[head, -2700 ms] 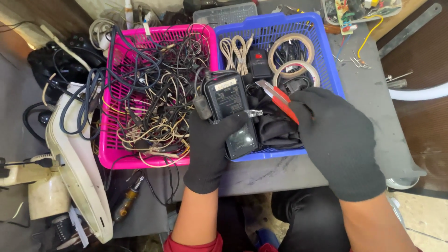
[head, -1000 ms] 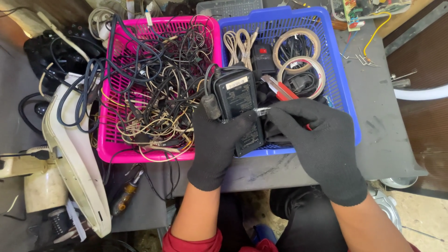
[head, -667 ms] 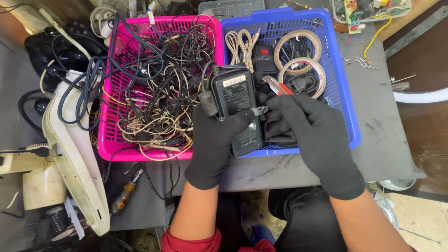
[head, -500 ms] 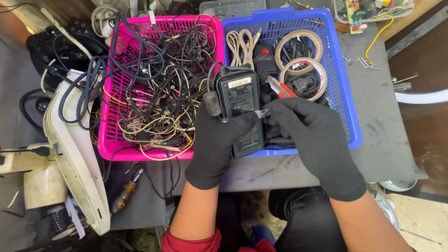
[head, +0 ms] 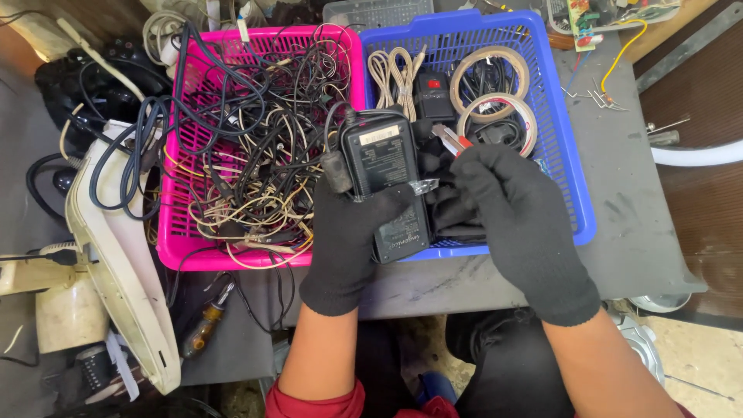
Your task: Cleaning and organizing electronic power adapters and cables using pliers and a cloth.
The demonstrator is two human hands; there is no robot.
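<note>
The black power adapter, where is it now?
Head view, centre: the black power adapter is held in the left hand, over the seam between pink basket and blue basket.

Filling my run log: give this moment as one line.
left hand: holds black power adapter | right hand: pinches small clear strip at adapter | behind: blue plastic basket

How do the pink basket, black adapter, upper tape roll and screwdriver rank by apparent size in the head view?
1. pink basket
2. black adapter
3. upper tape roll and screwdriver: too alike to rank.
</note>
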